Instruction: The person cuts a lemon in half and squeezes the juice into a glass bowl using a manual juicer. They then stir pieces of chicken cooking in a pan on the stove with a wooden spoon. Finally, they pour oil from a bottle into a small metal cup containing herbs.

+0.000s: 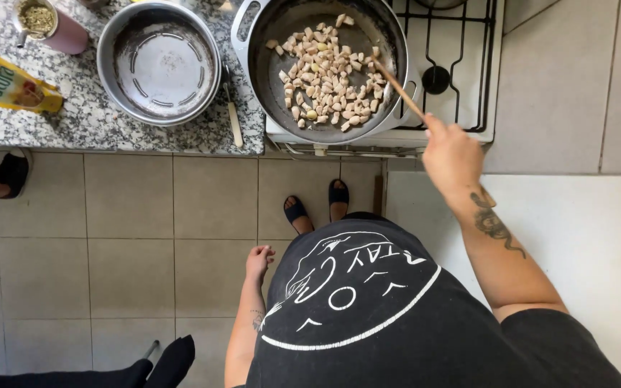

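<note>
A dark pan (267,68) stands on the white gas stove (468,108), filled with several pale chopped pieces (325,72). My right hand (451,154) grips a wooden spoon (397,86) whose tip reaches into the right side of the pieces. My left hand (258,260) hangs loose at my side over the tiled floor, fingers lightly curled, holding nothing.
On the granite counter (88,118) sit an empty metal pot (159,63), a knife (233,115) with a pale handle, a yellow packet (5,82) and a pink cup (48,21) of dried herb. Another person's sandalled foot (5,176) is at the left; a dark sleeve (145,370) below.
</note>
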